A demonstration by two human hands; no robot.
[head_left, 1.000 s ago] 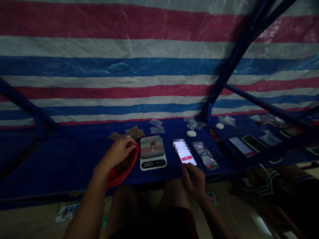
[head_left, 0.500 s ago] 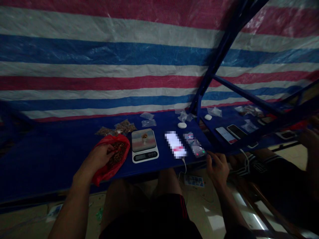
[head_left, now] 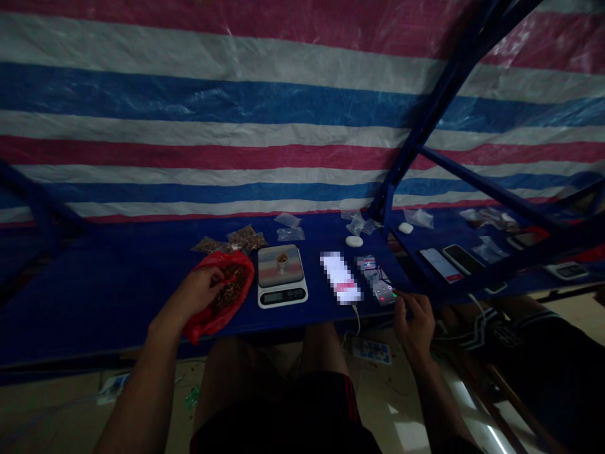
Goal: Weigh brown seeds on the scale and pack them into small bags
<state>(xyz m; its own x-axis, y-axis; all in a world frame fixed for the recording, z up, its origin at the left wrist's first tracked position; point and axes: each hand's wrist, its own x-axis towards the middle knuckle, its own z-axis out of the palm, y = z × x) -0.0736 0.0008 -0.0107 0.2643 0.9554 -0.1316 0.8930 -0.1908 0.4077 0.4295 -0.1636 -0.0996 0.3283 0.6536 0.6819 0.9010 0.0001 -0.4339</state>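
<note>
My left hand (head_left: 202,293) lies over the rim of a red plastic bag (head_left: 198,326) holding small brown grainy pieces (head_left: 232,287). Its fingers are bent together above the pieces; what they pinch, if anything, is hidden. Just right of the bag stands a white digital kitchen scale (head_left: 282,296), with a small clear cup (head_left: 282,261) of brown pieces on its plate. My right hand (head_left: 414,321) is at the table's front edge, index finger stretched to the lower corner of a phone (head_left: 378,284) with a lit screen. That hand holds nothing.
Small filled clear bags (head_left: 246,238) lie behind the red bag, flat clear bags (head_left: 289,234) behind the scale. A second lit phone (head_left: 340,277) has a cable; a white oval case (head_left: 354,241) sits behind it. A blue metal frame (head_left: 401,161) slants at right, beside another person's leg (head_left: 510,309).
The view has shifted slightly, so the table things appear further right. My right index finger has come onto the phone's lower corner. My left hand stays at the red bag, its fingers slightly lifted.
</note>
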